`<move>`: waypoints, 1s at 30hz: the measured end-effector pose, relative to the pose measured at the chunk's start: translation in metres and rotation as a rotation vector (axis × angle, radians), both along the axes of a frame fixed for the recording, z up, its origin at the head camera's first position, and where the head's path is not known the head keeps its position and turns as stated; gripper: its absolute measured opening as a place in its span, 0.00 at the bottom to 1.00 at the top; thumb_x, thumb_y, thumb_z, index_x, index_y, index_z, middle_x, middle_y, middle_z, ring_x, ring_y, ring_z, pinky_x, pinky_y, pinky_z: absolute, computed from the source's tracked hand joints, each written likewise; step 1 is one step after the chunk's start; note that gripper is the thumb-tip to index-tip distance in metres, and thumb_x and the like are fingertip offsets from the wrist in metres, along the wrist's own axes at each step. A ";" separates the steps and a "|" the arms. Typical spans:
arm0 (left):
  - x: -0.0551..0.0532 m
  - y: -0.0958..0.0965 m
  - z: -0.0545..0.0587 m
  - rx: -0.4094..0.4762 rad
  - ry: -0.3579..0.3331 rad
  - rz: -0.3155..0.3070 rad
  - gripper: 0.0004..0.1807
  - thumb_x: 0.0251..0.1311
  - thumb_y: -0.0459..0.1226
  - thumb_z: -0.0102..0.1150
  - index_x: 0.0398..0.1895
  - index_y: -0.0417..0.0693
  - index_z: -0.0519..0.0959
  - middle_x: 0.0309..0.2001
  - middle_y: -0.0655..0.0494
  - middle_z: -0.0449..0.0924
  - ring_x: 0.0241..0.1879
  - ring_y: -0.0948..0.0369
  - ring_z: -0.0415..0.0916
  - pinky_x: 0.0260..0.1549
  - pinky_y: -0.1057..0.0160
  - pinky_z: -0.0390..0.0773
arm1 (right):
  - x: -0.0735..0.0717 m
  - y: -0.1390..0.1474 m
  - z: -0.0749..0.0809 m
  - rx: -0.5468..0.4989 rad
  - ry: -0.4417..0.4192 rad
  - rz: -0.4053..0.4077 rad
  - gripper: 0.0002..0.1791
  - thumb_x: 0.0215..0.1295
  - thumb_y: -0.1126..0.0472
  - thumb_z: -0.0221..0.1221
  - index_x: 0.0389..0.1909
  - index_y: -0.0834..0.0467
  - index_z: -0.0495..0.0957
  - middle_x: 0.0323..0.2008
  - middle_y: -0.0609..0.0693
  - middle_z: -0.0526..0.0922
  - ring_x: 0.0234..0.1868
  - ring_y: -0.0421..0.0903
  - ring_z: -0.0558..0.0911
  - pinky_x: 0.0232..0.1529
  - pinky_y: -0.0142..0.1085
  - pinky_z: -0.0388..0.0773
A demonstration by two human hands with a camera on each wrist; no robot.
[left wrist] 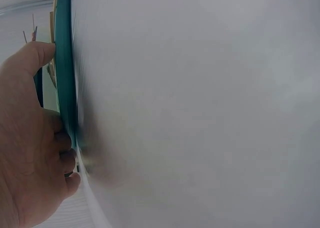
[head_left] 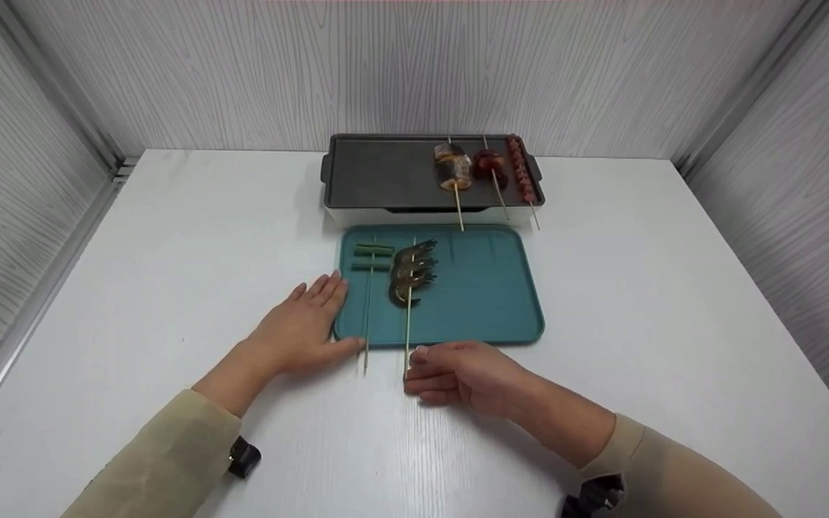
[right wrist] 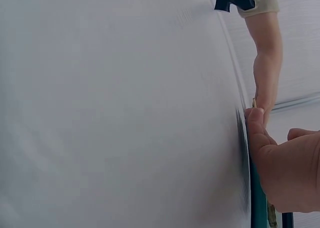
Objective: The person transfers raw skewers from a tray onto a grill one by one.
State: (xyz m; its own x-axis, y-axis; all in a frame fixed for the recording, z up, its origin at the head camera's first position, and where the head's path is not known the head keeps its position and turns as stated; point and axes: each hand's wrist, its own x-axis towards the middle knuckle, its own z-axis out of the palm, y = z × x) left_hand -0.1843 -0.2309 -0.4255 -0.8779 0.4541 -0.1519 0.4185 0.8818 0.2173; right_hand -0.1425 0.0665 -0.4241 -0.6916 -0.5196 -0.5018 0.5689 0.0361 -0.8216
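Note:
In the head view, a teal tray (head_left: 472,309) holds a shrimp skewer (head_left: 411,273) and, to its left, a skewer of green vegetable pieces (head_left: 371,267). Both sticks reach past the tray's front edge. My left hand (head_left: 299,331) rests at the tray's left side, fingers along the rim, thumb near the green skewer's stick. At the lower end of the shrimp skewer's stick is my right hand (head_left: 465,374), its fingertips touching the stick. The right wrist view shows a stick tip (right wrist: 254,103) at the fingertips, with the thumb standing apart.
Behind the tray stands a dark grill plate (head_left: 378,173) on a white base. On its right side lie a chunky fish-like skewer (head_left: 452,167), a dark red skewer (head_left: 490,167) and a thin red skewer (head_left: 520,169). Wood-grain panels (head_left: 414,72) enclose the white table (head_left: 673,324).

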 end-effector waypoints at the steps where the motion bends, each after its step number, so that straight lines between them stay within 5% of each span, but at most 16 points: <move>1: 0.000 0.000 0.000 0.000 0.002 0.001 0.58 0.72 0.68 0.46 0.84 0.31 0.48 0.84 0.36 0.44 0.84 0.42 0.42 0.79 0.40 0.49 | -0.001 -0.001 0.000 0.000 -0.009 -0.003 0.29 0.83 0.59 0.55 0.73 0.74 0.68 0.62 0.68 0.82 0.61 0.57 0.86 0.58 0.44 0.84; 9: 0.000 0.001 0.000 0.011 0.017 -0.004 0.57 0.71 0.67 0.48 0.84 0.30 0.50 0.84 0.36 0.46 0.84 0.42 0.44 0.79 0.40 0.50 | -0.007 -0.009 -0.002 -0.014 -0.072 -0.022 0.27 0.84 0.59 0.53 0.73 0.73 0.68 0.62 0.68 0.82 0.61 0.57 0.85 0.60 0.46 0.83; 16: 0.001 0.001 -0.002 0.010 0.018 -0.013 0.57 0.71 0.68 0.47 0.84 0.30 0.50 0.84 0.36 0.45 0.84 0.42 0.44 0.79 0.41 0.50 | -0.008 -0.010 -0.005 -0.013 -0.102 -0.038 0.22 0.83 0.58 0.55 0.65 0.71 0.76 0.52 0.61 0.88 0.51 0.50 0.90 0.53 0.41 0.86; 30: 0.000 -0.001 -0.003 0.000 0.010 -0.015 0.57 0.72 0.68 0.46 0.84 0.31 0.49 0.84 0.37 0.44 0.84 0.43 0.43 0.79 0.40 0.49 | -0.010 -0.001 0.002 -0.023 -0.081 -0.065 0.19 0.81 0.64 0.56 0.65 0.69 0.77 0.45 0.54 0.90 0.44 0.44 0.91 0.47 0.35 0.86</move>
